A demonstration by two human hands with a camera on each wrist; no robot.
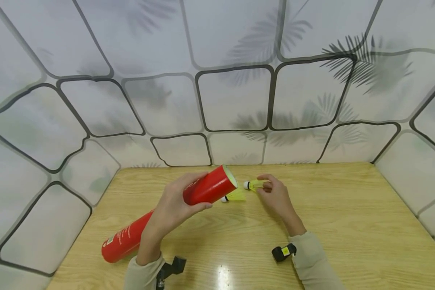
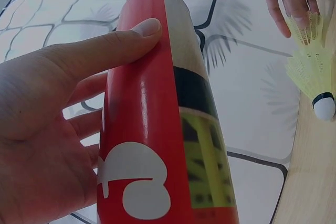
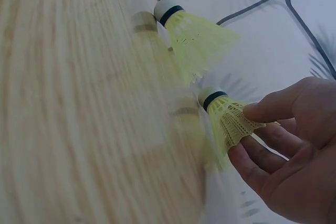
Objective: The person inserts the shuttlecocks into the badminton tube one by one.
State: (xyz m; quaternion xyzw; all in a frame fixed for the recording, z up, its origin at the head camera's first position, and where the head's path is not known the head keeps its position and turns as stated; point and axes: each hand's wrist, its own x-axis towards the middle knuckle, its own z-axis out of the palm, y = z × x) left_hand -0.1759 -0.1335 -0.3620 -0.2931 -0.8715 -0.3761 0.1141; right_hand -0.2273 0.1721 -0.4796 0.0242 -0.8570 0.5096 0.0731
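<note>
My left hand [image 1: 170, 207] grips a long red shuttlecock tube [image 1: 214, 187], its pale round end tilted up to the right. White lettering and a strip with a black band and yellow pattern show on the tube [image 2: 142, 108] in the left wrist view. With thumb and fingers, my right hand [image 1: 275, 196] pinches a yellow shuttlecock [image 3: 231, 119] by its skirt, the white cork end pointing away from the palm. A second yellow shuttlecock [image 1: 237, 195] lies on its side on the table, partly behind the tube's raised end in the head view.
The wooden table [image 1: 348, 225] meets a patterned fabric wall [image 1: 235, 100] at the back and sides. Each wrist wears a black camera mount, the right mount [image 1: 283, 253] bearing a yellow label.
</note>
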